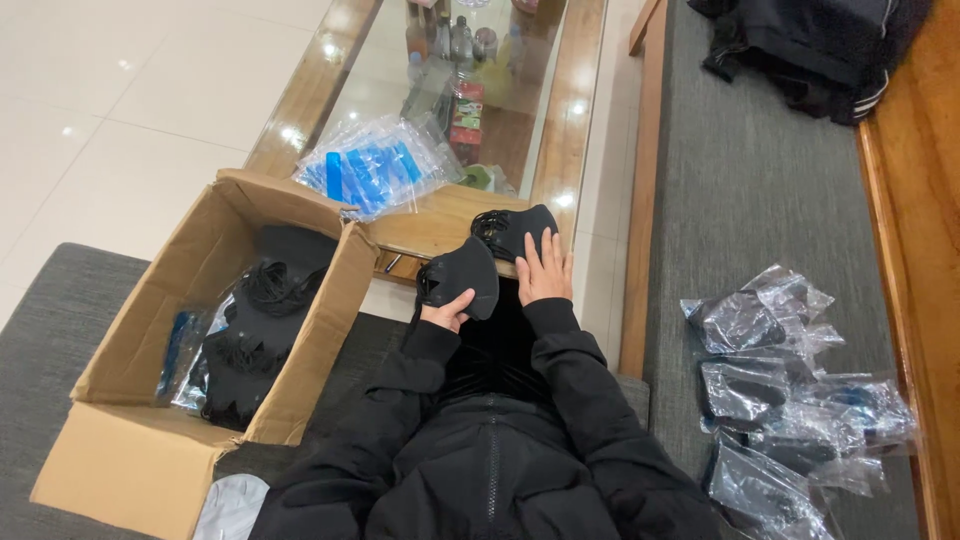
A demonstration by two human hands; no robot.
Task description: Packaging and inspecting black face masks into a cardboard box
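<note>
Two black face masks are in hand at the near edge of the counter [440, 225], a low wooden one with a glass top. The left hand [449, 309] has its grip closed on the lower edge of one black mask [462, 277], thumb on the front and fingers behind, holding it up just above the lap. The right hand [545, 268] lies flat, grip released and fingers spread, pressing on the second black mask [512, 230], which rests on the wooden edge of the counter; the two masks sit just beside each other. Both arms wear black jacket sleeves [580, 380].

To the left, an open cardboard box [130, 460] stands on a grey cushion [40, 330], holding more black masks with tangled ear loops [255, 320]. On the counter, just beyond the box, lies a stack of clear plastic bags with blue print [375, 165]; bottles and small items show under the glass further back. To the right, on a grey sofa seat [750, 190], sits a heap of clear bags with dark masks inside [780, 400], well apart from the hands. Dark clothing [810, 45] lies at the far end of the seat
</note>
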